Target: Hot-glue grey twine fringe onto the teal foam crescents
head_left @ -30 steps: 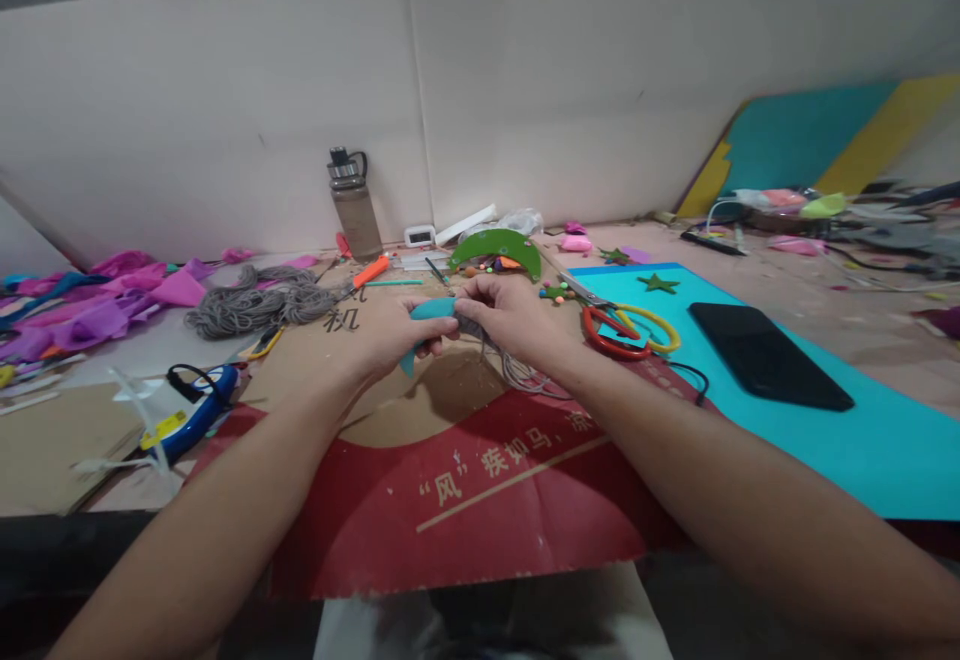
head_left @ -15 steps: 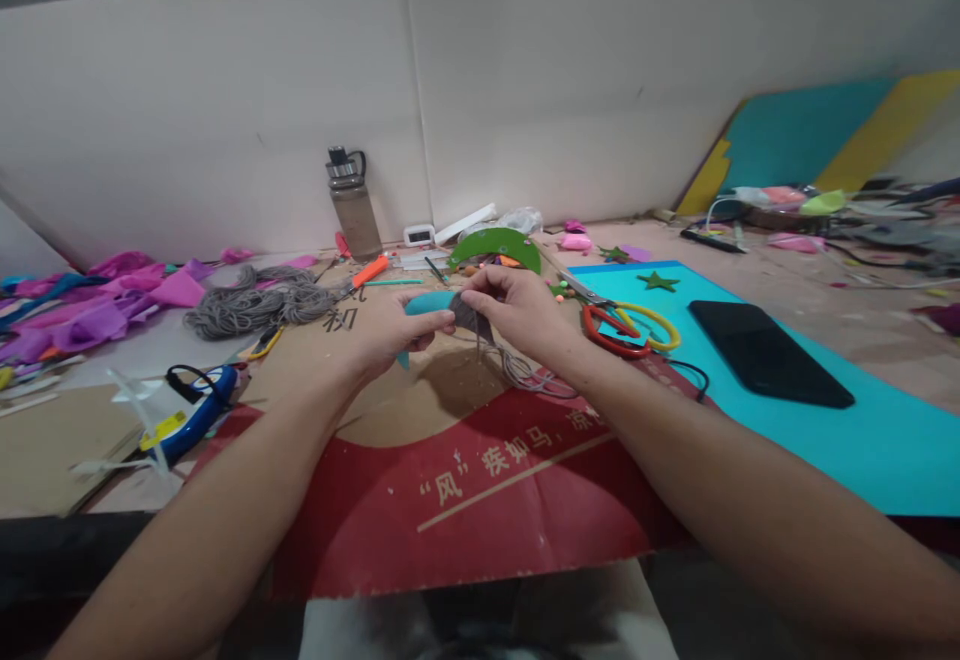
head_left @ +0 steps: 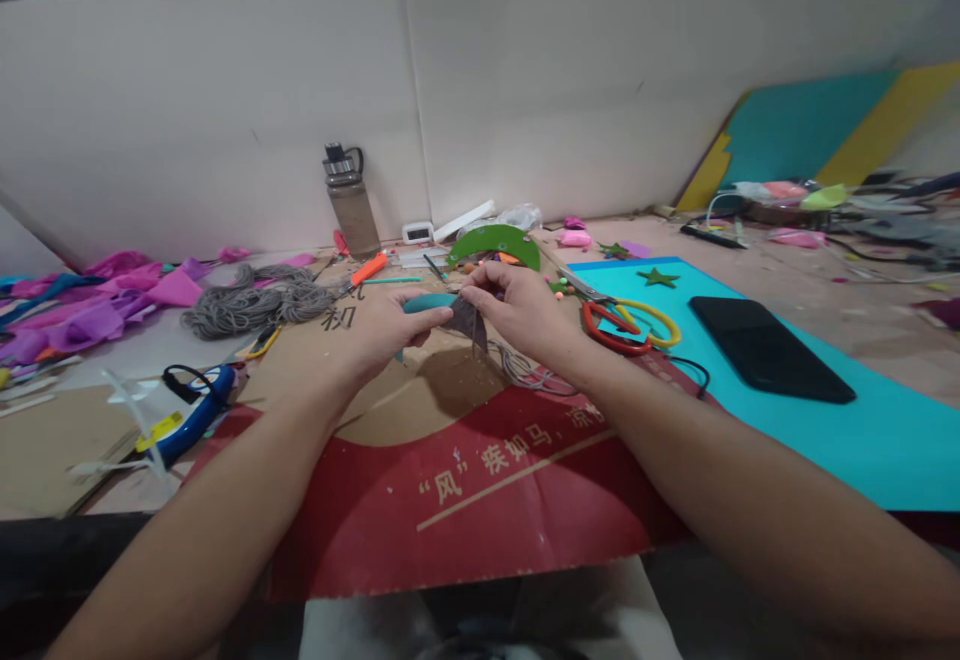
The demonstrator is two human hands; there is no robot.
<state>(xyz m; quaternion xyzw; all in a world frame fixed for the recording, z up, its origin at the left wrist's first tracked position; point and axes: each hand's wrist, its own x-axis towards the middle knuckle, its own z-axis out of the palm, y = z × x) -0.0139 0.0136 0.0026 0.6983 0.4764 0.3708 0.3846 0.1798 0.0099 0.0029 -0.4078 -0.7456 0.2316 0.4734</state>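
My left hand (head_left: pixel 390 325) is closed round a curved teal felt piece (head_left: pixel 426 303), held above a red and brown cardboard sheet (head_left: pixel 465 480). My right hand (head_left: pixel 517 308) pinches a grey wrapping of cord (head_left: pixel 466 318) on the end of that teal piece, fingers pressed together. A loose grey cord (head_left: pixel 525 372) trails from the wrapping down onto the cardboard below my right wrist. The two hands almost touch at the middle of the table.
Red and yellow handled scissors (head_left: pixel 626 323) and a black phone (head_left: pixel 769 348) lie on a teal sheet (head_left: pixel 825 410) at right. A grey cord bundle (head_left: pixel 251 302), pink fabric scraps (head_left: pixel 90 305), a water bottle (head_left: pixel 351 202), a green felt arc (head_left: pixel 495 243) and a blue glue gun (head_left: pixel 191 410) lie around.
Both hands have lifted slightly with the teal piece. My right hand has shifted from gripping over it to pinching the grey wrapping at its end.
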